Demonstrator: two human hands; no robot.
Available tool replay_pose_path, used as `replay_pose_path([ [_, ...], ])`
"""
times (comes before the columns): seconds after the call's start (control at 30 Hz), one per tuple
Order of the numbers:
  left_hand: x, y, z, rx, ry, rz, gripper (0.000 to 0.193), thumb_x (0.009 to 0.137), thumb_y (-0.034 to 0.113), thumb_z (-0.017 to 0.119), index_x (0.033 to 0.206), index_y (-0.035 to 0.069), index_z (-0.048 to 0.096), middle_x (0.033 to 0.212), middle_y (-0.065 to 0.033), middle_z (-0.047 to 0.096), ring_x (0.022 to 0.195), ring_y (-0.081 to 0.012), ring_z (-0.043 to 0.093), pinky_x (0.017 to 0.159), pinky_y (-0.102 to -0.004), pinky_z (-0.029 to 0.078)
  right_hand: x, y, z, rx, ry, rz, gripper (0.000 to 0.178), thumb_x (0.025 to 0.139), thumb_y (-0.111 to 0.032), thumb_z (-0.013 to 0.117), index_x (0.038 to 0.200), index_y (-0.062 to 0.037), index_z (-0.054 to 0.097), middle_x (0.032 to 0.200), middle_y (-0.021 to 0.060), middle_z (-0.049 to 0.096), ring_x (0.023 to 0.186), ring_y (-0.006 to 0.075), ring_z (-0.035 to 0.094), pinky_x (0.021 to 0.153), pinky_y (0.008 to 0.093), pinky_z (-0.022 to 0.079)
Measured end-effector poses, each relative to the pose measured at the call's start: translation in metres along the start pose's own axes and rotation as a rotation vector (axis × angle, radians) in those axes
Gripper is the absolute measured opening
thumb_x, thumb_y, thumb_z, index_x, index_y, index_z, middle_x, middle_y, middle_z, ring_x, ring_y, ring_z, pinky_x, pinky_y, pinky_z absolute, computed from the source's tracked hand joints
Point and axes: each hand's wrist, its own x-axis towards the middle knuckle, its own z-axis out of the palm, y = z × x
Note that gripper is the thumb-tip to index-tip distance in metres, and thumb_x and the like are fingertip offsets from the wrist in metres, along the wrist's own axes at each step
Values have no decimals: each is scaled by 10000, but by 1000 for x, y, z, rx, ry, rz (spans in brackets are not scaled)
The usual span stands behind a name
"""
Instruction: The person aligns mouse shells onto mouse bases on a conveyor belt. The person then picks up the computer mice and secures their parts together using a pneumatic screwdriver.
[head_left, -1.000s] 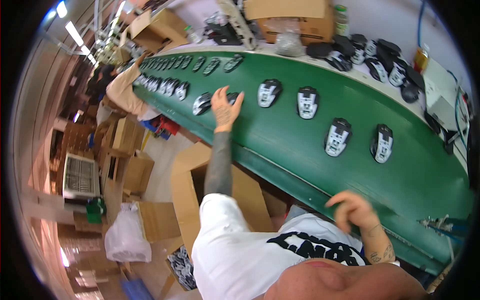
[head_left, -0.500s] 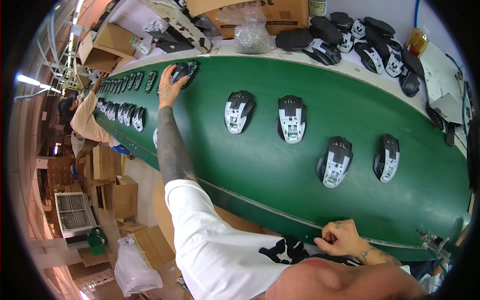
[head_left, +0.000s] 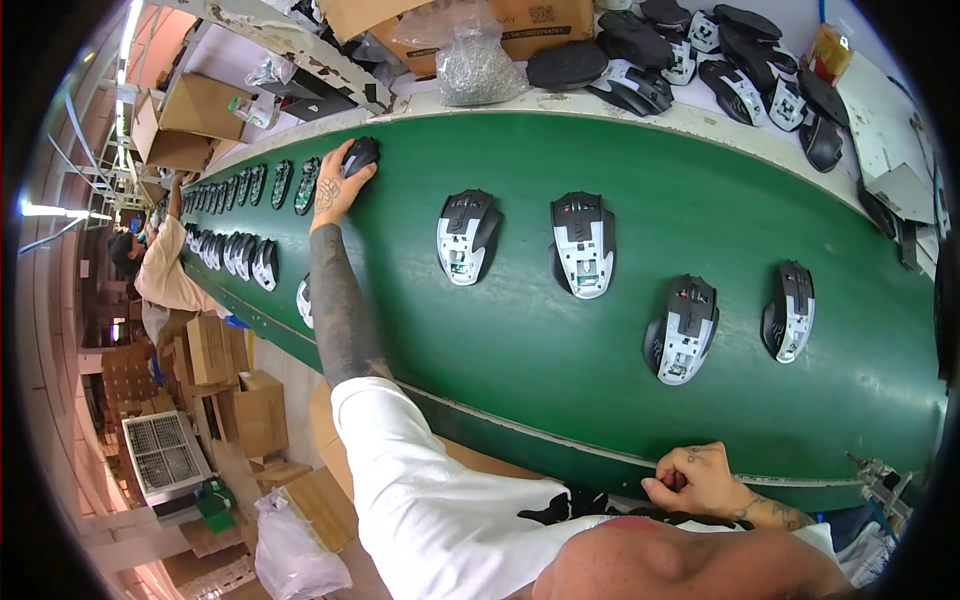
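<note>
My left hand (head_left: 338,190), its arm stretched far out to the left, is closed round a black computer mouse (head_left: 361,155) near the far edge of the green belt. Beside that wrist lies an oblong part with a green circuit board (head_left: 307,186). A white and black mouse (head_left: 304,300) is partly hidden behind my left forearm. My right hand (head_left: 695,476) rests as a loose fist at the belt's near edge, with nothing seen in it. Closest to it is an open black and white mouse body (head_left: 682,330); another mouse body (head_left: 789,312) lies farther right.
More mouse bodies (head_left: 582,245) lie mid-belt. Rows of circuit-board parts (head_left: 257,184) and mice (head_left: 264,265) run leftward toward a co-worker (head_left: 165,262). Black shells (head_left: 634,88) and a plastic bag of small parts (head_left: 482,70) crowd the far ledge. Cartons (head_left: 260,412) stand below left.
My left hand still grips the black mouse; the circuit-board part seen against it before no longer shows there. My right fist stays at the belt edge. The view has turned slightly.
</note>
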Motion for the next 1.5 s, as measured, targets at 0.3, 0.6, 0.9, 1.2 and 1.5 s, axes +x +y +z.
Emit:
replay_pose_path([
  [0.3,-58,37,20,146,104,-45,691,698,405,747,1276,89,538,1223,-198,537,1144,-355,507,997,-423,396,-3,2,5,50,138,-15,218,731,-157,754,649,-99,560,503,-8,550,407,110,544,397,241,426],
  [0.6,-59,54,9,208,-128,-240,737,685,427,735,1264,24,518,1237,-212,533,1159,-358,504,994,-420,410,3,-3,0,141,127,43,180,773,-118,725,674,-69,582,519,12,570,417,108,548,403,238,428],
  [0.9,-75,75,-31,204,-254,-115,730,698,538,731,1168,-6,597,1138,-228,617,1069,-334,599,927,-390,462,4,-5,1,161,68,100,189,819,-151,698,703,-67,575,548,32,577,450,130,562,453,254,454],
  [1.2,-68,88,29,188,144,-12,536,918,521,460,1134,64,639,1202,-212,594,1174,-359,517,1037,-419,362,-11,0,16,38,193,4,226,815,-183,701,675,-65,568,501,55,531,420,180,525,444,293,428],
  [1.5,-119,278,37,-35,564,476,291,847,189,655,1049,-15,608,1095,-175,592,1047,-332,544,926,-427,420,-31,-19,-4,-144,469,-570,88,857,-153,617,889,-70,617,709,71,620,599,285,620,515,373,503],
])
